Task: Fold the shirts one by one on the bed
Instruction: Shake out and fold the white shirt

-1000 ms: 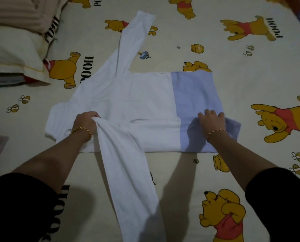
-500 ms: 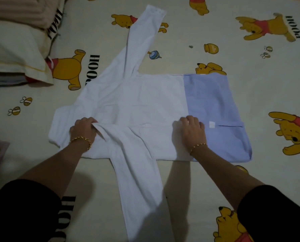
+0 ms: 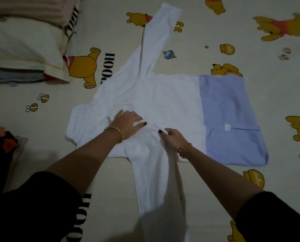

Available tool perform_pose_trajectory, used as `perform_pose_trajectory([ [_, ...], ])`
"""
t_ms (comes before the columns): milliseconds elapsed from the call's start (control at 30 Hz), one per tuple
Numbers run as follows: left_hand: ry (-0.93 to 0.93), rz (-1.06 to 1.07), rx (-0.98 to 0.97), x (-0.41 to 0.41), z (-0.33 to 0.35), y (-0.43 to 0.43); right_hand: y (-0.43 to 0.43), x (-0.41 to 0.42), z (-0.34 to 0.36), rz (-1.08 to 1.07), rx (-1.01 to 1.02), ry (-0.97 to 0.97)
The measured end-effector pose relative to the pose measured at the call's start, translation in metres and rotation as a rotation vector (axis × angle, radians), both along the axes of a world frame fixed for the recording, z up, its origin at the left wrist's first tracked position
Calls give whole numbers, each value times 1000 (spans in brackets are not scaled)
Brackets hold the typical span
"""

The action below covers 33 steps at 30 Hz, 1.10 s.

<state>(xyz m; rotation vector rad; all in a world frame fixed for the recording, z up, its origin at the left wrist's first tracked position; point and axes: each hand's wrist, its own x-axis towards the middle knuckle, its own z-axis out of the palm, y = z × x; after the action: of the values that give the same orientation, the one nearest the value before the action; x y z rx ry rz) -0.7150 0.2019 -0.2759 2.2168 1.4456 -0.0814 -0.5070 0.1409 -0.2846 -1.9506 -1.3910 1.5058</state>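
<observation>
Cartoon-print bedsheet (image 3: 215, 27) holds the shirt (image 3: 172, 102) flat at centre, near sleeve (image 3: 156, 189) trailing toward 6 o'clock; left hand (image 3: 128, 122) presses open-palmed, right hand (image 3: 172, 139) pinches the sleeve's top, which likely needs folding across next.

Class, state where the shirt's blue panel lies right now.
In the head view, the blue panel is the right end of the shirt, flat on the bed, right of the right hand.
</observation>
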Motion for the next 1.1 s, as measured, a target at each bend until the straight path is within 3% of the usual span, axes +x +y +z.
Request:
perform_pose_trajectory([
  [100,114,-96,-19,19,-7,5,7,6,8,-179,1,116],
  [267,-64,72,-4,23,-8,6,7,26,5,-116,-353,164],
  [500,-36,161,68,16,-16,8,-2,67,8,-216,-579,509],
  [633,-16,264,63,20,-18,8,8,104,20,-102,-594,423],
  [833,113,356,44,34,-16,9,22,149,33,55,-631,510],
  [1000,132,437,101,42,-15,5,31,171,27,-81,-575,394],
  [1033,132,452,120,44,-14,4,33,176,30,-77,-561,327],
  [1100,169,454,158,47,-14,2,40,185,39,88,-513,17],
])
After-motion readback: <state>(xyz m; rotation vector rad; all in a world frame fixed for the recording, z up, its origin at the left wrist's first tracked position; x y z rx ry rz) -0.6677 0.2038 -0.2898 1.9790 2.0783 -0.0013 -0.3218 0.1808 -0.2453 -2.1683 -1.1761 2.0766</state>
